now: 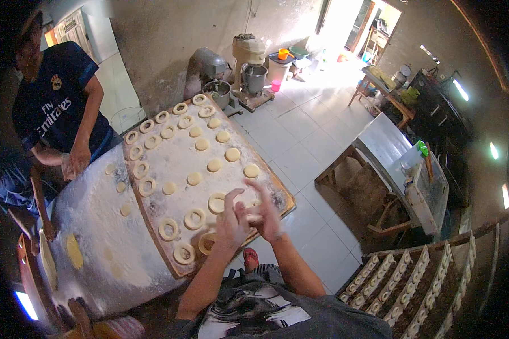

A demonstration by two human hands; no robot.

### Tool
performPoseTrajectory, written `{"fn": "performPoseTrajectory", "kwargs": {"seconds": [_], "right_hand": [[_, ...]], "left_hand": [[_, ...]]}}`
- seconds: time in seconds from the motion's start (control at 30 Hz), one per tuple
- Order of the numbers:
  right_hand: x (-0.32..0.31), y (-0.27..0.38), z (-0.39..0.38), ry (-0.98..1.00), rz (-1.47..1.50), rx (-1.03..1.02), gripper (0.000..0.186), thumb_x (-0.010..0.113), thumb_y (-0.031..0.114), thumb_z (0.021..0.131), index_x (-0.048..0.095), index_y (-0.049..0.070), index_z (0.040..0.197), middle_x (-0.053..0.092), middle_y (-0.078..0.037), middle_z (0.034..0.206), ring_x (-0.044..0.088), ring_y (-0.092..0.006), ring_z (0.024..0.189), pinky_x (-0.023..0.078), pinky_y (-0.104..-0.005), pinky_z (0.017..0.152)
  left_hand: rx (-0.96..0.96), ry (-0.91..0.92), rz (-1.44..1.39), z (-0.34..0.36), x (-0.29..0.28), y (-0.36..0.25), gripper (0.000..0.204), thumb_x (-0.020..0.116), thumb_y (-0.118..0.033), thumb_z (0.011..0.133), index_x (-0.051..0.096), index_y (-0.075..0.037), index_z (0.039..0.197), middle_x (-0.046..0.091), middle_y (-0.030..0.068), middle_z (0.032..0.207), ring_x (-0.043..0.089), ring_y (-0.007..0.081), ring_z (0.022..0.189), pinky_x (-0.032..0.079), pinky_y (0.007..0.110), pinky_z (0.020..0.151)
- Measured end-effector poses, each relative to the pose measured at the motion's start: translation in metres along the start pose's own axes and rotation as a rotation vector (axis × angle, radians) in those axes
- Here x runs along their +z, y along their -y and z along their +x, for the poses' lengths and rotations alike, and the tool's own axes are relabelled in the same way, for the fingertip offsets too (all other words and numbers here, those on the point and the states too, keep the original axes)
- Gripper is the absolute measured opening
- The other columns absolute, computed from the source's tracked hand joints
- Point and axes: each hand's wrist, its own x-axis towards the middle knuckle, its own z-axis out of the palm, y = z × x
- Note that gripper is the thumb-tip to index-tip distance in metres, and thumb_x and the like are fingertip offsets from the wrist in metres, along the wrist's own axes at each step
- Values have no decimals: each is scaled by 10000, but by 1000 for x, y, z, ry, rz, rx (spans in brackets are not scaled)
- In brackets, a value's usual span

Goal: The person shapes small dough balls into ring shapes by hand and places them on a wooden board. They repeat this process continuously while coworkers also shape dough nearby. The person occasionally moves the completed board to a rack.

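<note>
My left hand [232, 225] and my right hand [267, 219] are close together over the near right corner of a floured wooden board [178, 152]. Between them is a pale piece of dough [254, 217], which looks like a ring and is partly covered by my fingers. Both hands press on its sides, with some fingers pointing up and slightly blurred. Dough rings [194, 218] lie along the board's near and far left parts. Small round dough discs [214, 165] are spread over its middle and right side. A browner ring [207, 243] sits beside my left wrist.
A co-worker [56, 107] stands at the left of the floured table [104, 226]. Dough mixers [253, 65] are by the wall. At right are a metal-topped table [387, 150] and a rack [398, 282] with rows of dough rings. A red shoe [251, 259] shows below.
</note>
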Motion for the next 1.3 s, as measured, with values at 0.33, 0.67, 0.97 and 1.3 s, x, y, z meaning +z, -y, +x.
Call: {"fn": "performPoseTrajectory", "kwargs": {"seconds": [0.33, 0.67, 0.97, 1.3], "right_hand": [[-132, -23, 46, -287, -284, 54, 760, 385, 606, 995, 219, 79, 1518, 663, -72, 838, 626, -176, 707, 483, -322, 611], [-137, -17, 44, -83, -1003, 310, 856, 692, 426, 814, 277, 87, 1482, 672, -234, 1062, 657, -380, 1013, 496, -508, 869], [-87, -11, 100, -64, -1285, 185, 551, 626, 416, 858, 576, 47, 1265, 632, -228, 1149, 588, -451, 1096, 435, -572, 932], [58, -32, 144, 358, -915, -23, 289, 736, 186, 797, 591, 6, 970, 622, -111, 847, 627, -268, 800, 505, -360, 739]], "left_hand": [[-196, 311, 54, 86, 92, -18, 459, 390, -405, 1038, 423, -58, 1336, 584, 298, 1197, 619, 442, 1069, 480, 497, 928], [-88, 575, 677, 94, 80, 21, 842, 678, -451, 839, 276, -125, 1503, 491, 332, 1267, 554, 520, 1115, 466, 571, 938], [-261, 241, 478, 86, -7, 36, 664, 641, -273, 904, 344, -112, 1475, 585, 220, 1143, 603, 381, 1037, 493, 467, 882], [-402, -337, 105, -126, -205, 108, 336, 592, -174, 962, 577, -83, 1285, 653, 125, 866, 592, 171, 727, 505, 331, 694]]}}
